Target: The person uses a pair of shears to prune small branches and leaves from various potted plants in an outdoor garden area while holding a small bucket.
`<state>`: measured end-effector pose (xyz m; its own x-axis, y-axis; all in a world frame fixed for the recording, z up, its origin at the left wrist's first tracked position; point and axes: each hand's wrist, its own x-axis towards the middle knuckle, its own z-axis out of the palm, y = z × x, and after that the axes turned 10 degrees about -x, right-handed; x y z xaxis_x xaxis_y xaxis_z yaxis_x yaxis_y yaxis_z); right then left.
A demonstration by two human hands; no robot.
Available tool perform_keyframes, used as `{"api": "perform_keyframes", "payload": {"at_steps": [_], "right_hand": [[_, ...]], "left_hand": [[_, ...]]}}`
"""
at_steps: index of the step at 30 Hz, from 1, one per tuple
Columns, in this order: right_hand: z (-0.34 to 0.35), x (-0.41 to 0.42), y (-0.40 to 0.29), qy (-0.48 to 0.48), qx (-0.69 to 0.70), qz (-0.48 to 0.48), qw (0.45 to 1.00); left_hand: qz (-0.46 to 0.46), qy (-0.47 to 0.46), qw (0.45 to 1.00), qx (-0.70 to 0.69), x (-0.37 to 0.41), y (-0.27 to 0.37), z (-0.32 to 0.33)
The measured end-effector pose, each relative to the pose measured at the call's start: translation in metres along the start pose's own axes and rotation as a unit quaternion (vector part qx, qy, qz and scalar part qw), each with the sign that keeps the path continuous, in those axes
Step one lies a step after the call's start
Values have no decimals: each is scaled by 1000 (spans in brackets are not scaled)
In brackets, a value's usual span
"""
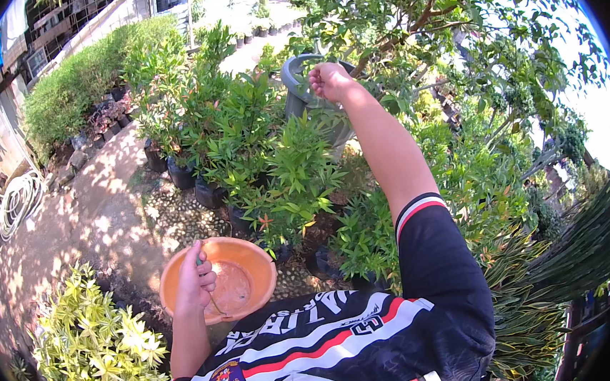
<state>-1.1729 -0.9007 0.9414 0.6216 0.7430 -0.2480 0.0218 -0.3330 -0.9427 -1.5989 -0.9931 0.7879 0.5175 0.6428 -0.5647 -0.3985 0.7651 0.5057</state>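
My left hand (pixel 199 276) is closed around a thin, curved tool with a bit of green at its grip; its kind is not clear. Behind and below this hand is an orange plastic basin (pixel 256 259), its inside wet or dusty looking. My right arm reaches far forward, and my right hand (pixel 330 82) has its fingers curled in, with nothing plainly visible in them. It is in front of the rim of a large grey round container (pixel 292 78), partly hidden by leaves. Leafy green shrubs (pixel 298 169) in black pots stand between the two hands.
A shaded dirt path (pixel 86 207) runs along the left, with a coiled pale hose (pixel 20 202) by the wall. A yellow-green shrub (pixel 102 346) grows at lower left. Tree branches (pixel 431 14) overhang the right, above long-leaved plants (pixel 523 302). More potted plants line the back.
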Motion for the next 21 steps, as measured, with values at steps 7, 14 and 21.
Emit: {"api": "perform_keyframes", "payload": {"at_steps": [7, 14, 21], "right_hand": [[10, -6, -11, -39, -425, -239, 872], [-3, 11, 12, 44, -544, -350, 761], [6, -27, 43, -7, -493, -424, 760]], "left_hand": [[48, 46, 997, -36, 7, -2, -13], [38, 73, 996, -42, 12, -10, 8], [62, 76, 995, -25, 21, -20, 35]]}}
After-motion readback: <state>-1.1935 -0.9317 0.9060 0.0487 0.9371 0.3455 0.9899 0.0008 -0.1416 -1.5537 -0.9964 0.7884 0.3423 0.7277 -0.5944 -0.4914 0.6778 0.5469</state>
